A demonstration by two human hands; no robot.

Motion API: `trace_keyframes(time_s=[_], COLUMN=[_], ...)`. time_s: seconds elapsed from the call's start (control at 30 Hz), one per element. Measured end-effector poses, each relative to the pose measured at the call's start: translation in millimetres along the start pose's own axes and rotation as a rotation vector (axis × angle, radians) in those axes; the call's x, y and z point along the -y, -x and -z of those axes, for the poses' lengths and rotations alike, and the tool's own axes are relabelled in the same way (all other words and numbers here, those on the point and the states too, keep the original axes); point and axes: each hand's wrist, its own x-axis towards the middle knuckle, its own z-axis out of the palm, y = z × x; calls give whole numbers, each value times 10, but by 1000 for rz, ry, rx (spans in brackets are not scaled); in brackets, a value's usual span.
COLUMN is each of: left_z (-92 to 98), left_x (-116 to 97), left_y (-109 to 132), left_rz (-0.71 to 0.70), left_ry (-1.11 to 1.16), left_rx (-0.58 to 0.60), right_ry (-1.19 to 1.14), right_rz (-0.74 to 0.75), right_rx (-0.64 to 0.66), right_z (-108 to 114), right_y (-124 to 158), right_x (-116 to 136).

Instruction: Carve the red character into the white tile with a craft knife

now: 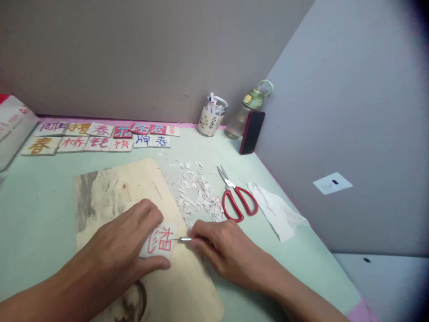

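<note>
A small white tile (164, 243) with a red Chinese character lies on a tan board (191, 281) with dark painted marks. My left hand (134, 237) grips the tile along its top and bottom edges, fingers above and thumb below. In my right hand (224, 246) is a thin craft knife (185, 239) with a silver collar. Its fine tip meets the right side of the character; whether it cuts in cannot be seen. My fingers hide most of the handle. White shavings (197, 192) are scattered just beyond the board.
Red-handled scissors (234, 197) lie partly open beside a crumpled tissue (278, 214). Two rows of lettered tiles (97, 144) line the back left. At the back stand a can of pens (212, 118), a green-lidded bottle (237, 120) and a phone (253, 133). A white bag (15, 129) is at far left.
</note>
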Motion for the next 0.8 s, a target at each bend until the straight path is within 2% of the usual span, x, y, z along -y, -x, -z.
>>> trace_keyframes(time_s=[0.3,0.57,0.8], left_z=[-23,-26,-28], left_x=[8,20,28], left_y=[-8,-6,-9], left_rz=[-12,1,-14], left_ry=[30,29,40], left_rx=[-25,-11,-24], right_ry=[-179,-728,-957], right_rz=[-99,-182,-169], right_rx=[-71,8,-72], right_z=[-113,-205,-130], right_y=[37,-35,-121], right_x=[23,-137,-204])
